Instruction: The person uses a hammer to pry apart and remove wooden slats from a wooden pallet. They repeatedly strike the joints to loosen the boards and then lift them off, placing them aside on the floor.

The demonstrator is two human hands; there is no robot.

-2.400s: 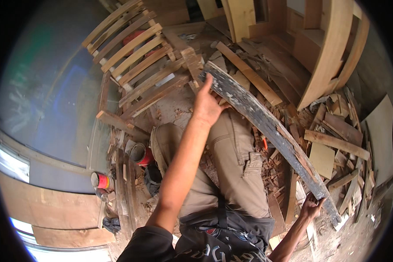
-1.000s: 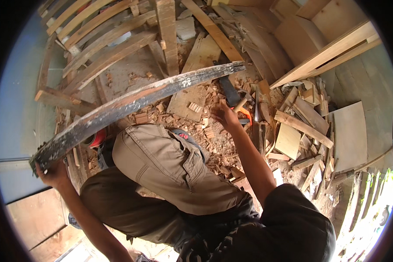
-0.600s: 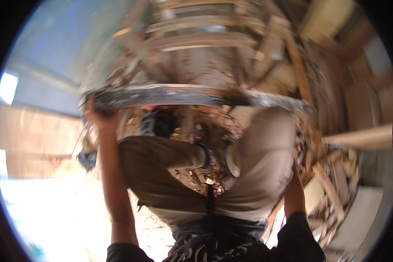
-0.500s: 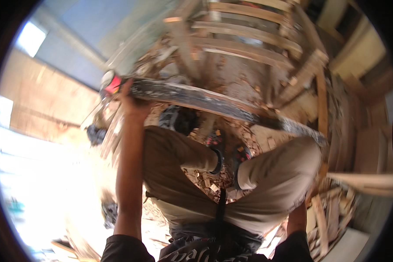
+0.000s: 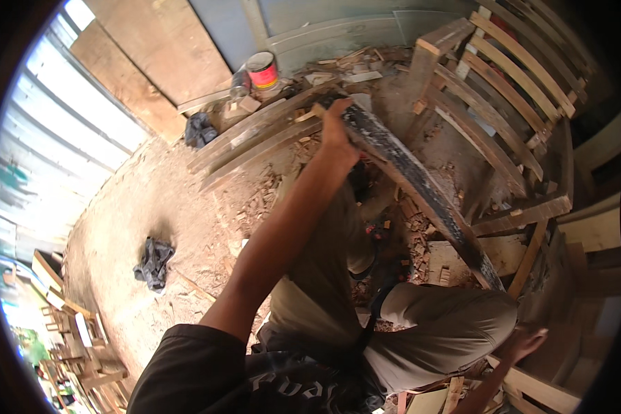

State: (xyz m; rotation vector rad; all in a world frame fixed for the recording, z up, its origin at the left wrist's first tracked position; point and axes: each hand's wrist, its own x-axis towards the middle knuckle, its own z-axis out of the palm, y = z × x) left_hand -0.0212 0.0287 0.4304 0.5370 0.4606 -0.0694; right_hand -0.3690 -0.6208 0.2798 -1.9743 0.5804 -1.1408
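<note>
My left hand [image 5: 341, 134] is closed round the far upper end of a long wooden beam [image 5: 421, 176] with worn black and pale paint on its face. The beam slants down to the right, and its lower end is beside my right knee. My right hand [image 5: 528, 341] is apart from the beam, just outside that knee, with its fingers stretched out and nothing seen in them. Between my legs, wood chips [image 5: 415, 231] cover the ground around my feet.
A slatted wooden frame [image 5: 490, 103] stands at the far right. Beyond my left hand sits a red and yellow can [image 5: 262, 70], near loose planks [image 5: 255, 141]. A dark crumpled cloth [image 5: 154, 264] lies on the dirt floor to the left; stacked wood [image 5: 90, 352] is at the lower left.
My view has swung left, so the can and loose planks show more fully. The beam now slants more steeply, still in my left hand. My right hand has come into sight beside the knee.
</note>
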